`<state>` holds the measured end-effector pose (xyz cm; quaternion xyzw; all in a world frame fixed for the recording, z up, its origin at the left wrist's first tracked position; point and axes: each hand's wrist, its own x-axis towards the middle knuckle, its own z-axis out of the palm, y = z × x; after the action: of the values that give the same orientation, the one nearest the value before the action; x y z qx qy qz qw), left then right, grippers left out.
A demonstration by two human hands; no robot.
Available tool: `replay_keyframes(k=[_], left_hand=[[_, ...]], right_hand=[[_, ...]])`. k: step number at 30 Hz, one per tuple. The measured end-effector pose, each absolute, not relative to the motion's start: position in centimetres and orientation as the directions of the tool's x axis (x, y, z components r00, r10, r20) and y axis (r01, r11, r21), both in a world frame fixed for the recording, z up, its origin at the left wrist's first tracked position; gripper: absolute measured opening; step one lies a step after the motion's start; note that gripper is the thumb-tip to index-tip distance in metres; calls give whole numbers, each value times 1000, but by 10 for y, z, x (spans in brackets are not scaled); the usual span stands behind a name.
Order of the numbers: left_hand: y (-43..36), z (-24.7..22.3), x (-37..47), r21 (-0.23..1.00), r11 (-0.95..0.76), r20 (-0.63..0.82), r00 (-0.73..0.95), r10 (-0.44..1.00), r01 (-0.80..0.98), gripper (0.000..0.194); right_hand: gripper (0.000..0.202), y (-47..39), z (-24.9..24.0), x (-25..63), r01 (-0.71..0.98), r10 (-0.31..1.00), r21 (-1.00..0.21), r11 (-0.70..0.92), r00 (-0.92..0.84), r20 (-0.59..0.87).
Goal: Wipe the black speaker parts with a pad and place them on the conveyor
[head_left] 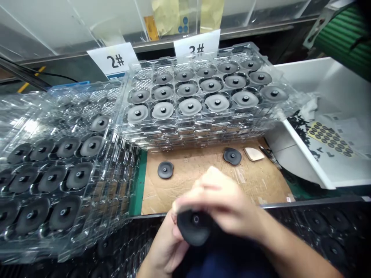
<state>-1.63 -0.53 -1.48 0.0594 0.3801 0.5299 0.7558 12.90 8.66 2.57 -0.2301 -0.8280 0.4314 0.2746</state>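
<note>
A black rounded disc (193, 231) with a small raised round stub in its middle is held close to my body. My left hand (168, 247) grips it by its left edge, fingers closed. My right hand (223, 200), smeared by motion, bends over its upper edge with the fingertips closed against it; its thumb is hard to make out. Beyond my hands, a smaller black disc (165, 170) and another black disc (232, 156) lie on the cardboard sheet (188, 160). A wedge-shaped beige piece (254, 153) sits right of the second disc.
Stacked clear trays (191, 119) of similar discs stand at the back, under a "3#" sign (197, 42). More trays (101, 185) rise at left. A white bin (307, 154) at right holds black scraps and a yellow sticker sheet (330, 138). Tweezers-like metal tool (270, 156) beside it.
</note>
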Motion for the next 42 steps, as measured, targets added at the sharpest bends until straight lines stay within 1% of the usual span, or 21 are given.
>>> replay_keyframes(k=[3,7,10,13,15,16,18,19,21,23,24,26,28,31,33,34,36,37,38,39,42], left_hand=[[-9,-17,-18,343,445,-413,292,862,-827,53],[-16,-25,-21,183,436,-352,356,866,-881,46],[-17,-28,-23,121,448,-318,393,863,-886,48],[-15,-27,-27,113,453,-304,403,863,-884,48],[-13,-26,-30,163,438,-307,376,874,-884,47],[-13,-26,-31,225,418,-309,343,887,-880,47],[-12,-25,-33,454,341,-302,217,928,-823,52],[-11,-25,-34,611,288,-288,132,948,-737,60],[-11,-26,-34,892,171,-201,-27,979,-419,87],[-12,-27,-34,997,52,-57,-92,994,-52,105],[-12,-28,-34,997,-8,15,-90,996,80,109],[-12,-29,-33,970,-92,107,-56,993,223,112],[-13,-29,-33,956,-107,119,-28,993,273,112],[-14,-28,-33,957,-74,80,-10,997,279,110],[-13,-26,-35,974,1,1,-9,1000,228,103],[-12,-25,-35,981,72,-73,-3,997,180,92],[-10,-24,-36,968,237,-240,31,970,78,49],[-9,-23,-36,952,304,-306,49,951,40,28],[-9,-23,-37,937,349,-349,64,935,15,23],[-9,-23,-38,928,373,-373,74,925,3,29],[-19,-27,-48,903,430,-429,49,902,-2,36]], right_hand=[[22,106,-14,135,249,796,-911,329,-592,125],[19,107,-78,134,340,831,-897,283,-554,52],[22,91,-102,133,390,894,-889,241,-446,47],[24,78,-95,137,399,925,-897,190,-380,27],[23,72,-84,140,387,920,-906,173,-392,8],[23,69,-79,142,381,913,-909,169,-408,-2],[23,63,-73,144,379,900,-911,160,-435,-23],[23,60,-71,144,384,897,-910,155,-441,-33],[23,55,-70,144,401,900,-905,140,-433,-52],[22,50,-67,145,421,910,-898,131,-411,-60],[21,48,-64,146,429,914,-894,130,-401,-59],[22,46,-55,149,434,917,-890,139,-395,-50],[28,46,-45,154,417,890,-881,223,-456,9],[35,49,-34,158,380,765,-809,449,-631,128],[33,51,-30,159,348,683,-760,548,-711,168],[30,52,-30,158,334,673,-756,563,-716,184],[25,51,-29,154,328,710,-771,547,-669,220],[32,50,-29,152,334,739,-779,531,-631,234],[42,50,-28,150,344,762,-782,520,-600,243],[49,49,-28,149,353,773,-778,519,-583,250],[51,52,-34,150,343,743,-759,554,-615,264]])
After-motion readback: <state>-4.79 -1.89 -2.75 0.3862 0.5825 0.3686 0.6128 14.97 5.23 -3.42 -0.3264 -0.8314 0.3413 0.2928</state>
